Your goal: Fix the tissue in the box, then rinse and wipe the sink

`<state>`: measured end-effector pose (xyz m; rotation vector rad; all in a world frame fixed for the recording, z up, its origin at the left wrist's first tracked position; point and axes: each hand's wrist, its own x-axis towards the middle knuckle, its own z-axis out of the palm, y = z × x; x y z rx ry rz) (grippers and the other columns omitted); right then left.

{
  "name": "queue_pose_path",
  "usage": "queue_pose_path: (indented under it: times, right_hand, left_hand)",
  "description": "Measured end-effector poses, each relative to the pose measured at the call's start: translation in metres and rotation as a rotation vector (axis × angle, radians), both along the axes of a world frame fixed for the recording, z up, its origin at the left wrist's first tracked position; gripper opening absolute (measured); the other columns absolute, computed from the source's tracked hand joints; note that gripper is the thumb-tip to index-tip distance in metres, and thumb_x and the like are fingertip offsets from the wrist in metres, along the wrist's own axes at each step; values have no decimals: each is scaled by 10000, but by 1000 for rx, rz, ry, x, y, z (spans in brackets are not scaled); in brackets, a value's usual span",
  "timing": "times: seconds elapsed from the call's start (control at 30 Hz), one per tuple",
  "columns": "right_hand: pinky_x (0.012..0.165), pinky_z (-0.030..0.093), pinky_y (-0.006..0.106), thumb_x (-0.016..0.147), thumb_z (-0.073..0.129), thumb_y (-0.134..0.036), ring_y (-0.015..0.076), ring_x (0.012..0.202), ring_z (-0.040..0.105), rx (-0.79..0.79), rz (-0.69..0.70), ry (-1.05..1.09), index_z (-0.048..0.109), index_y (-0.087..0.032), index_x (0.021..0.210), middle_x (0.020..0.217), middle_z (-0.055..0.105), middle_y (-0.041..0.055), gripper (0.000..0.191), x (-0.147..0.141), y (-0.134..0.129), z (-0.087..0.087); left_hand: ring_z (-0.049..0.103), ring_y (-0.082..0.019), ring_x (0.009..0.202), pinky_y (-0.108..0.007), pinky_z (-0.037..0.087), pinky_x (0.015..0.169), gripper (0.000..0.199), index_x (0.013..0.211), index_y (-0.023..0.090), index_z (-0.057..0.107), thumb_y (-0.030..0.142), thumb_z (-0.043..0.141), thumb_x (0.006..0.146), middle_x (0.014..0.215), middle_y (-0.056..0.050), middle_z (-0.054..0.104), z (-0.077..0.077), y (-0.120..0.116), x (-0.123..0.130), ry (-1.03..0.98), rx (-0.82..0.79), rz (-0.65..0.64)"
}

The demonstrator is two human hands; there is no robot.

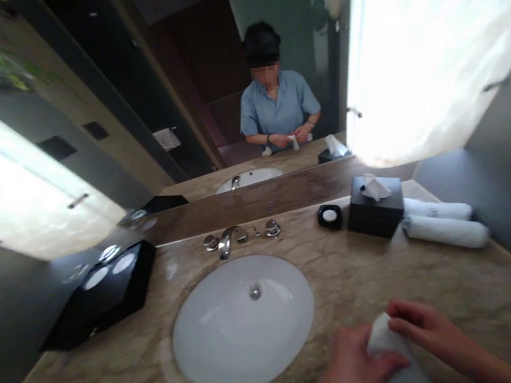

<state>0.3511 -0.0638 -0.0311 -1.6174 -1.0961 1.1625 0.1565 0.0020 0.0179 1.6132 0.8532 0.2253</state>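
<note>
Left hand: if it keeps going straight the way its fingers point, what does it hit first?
The left hand points right, already on the white towel that both hands grip. Past that, the right hand, though depth is unclear.

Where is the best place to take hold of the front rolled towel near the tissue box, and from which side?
Probably at the middle of the front rolled towel, coming from above. It lies flat on the counter, its front side is free, the second roll lies just behind, and the tissue box crowds its left end.

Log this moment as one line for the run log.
left hand: grips white towel | right hand: fingers on towel top | place: marble counter, right of sink | nearby: tissue box, rolled towels
</note>
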Motion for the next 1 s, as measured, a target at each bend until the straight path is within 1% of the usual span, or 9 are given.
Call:
queue_pose_path:
  times: [0.13,0.23,0.33,0.4,0.47,0.53,0.73,0.83,1.0]
  right_hand:
    - [1076,480,435,650,864,-489,333,1222,599,230,-24,-112,766,-247,1025,1260,664,113,457,22,23,17]
    - [792,540,332,836,724,-403,228,861,667,322,40,-154,652,-213,697,853,686,57,246,49,45,36]
    - [652,519,269,925,672,-327,165,737,662,671,-291,-515,613,-216,732,811,689,17,231,88,70,105]
    - [758,542,247,933,696,-230,144,863,685,997,-556,-901,620,-200,820,954,693,29,139,109,86,159]
    - [895,550,269,926,659,-101,162,1019,675,1177,-573,-1148,618,-174,907,1068,664,64,86,123,103,186]
    - [919,583,314,929,530,-2,195,1060,667,1164,-362,-1250,616,-148,977,1079,650,96,176,130,122,167]
    - [976,618,439,887,293,38,286,1174,670,704,40,-1229,582,-59,1202,1244,664,216,438,156,178,21]
    - [879,575,558,959,300,-113,359,987,695,323,122,-1063,589,-38,1156,1065,688,258,358,171,205,22]
    - [733,508,352,960,450,-335,215,774,622,153,218,-815,544,-172,813,830,673,98,239,203,251,60]
  left_hand:
    - [547,-170,698,-286,317,640,354,827,160,778,493,669,879,722,-19,644,-8,25,32,-23,120,-56]
    - [475,-145,666,-289,268,645,323,689,149,710,384,586,873,644,-1,534,-29,50,46,85,205,-45]
    - [549,-193,682,-307,327,670,427,761,142,725,456,466,887,669,-53,616,-52,83,50,210,276,52]
    - [627,-243,725,-337,396,709,509,899,126,754,482,391,893,729,-106,690,-65,105,49,237,328,87]
    - [675,-270,783,-368,452,755,527,1001,117,758,450,366,887,800,-132,730,-76,122,48,231,351,108]
    - [699,-274,891,-392,493,846,488,1044,146,761,441,399,902,927,-131,758,-83,135,50,156,368,141]
    - [670,-256,971,-430,516,916,283,959,199,762,288,498,903,970,-96,737,-56,157,98,-101,529,201]
    - [649,-271,1054,-477,507,983,286,1023,183,751,227,508,880,1063,-108,738,-24,169,139,-231,610,214]
    - [500,-274,1334,-437,357,1203,530,1430,105,562,151,546,902,1408,-148,603,10,200,203,-133,610,118]
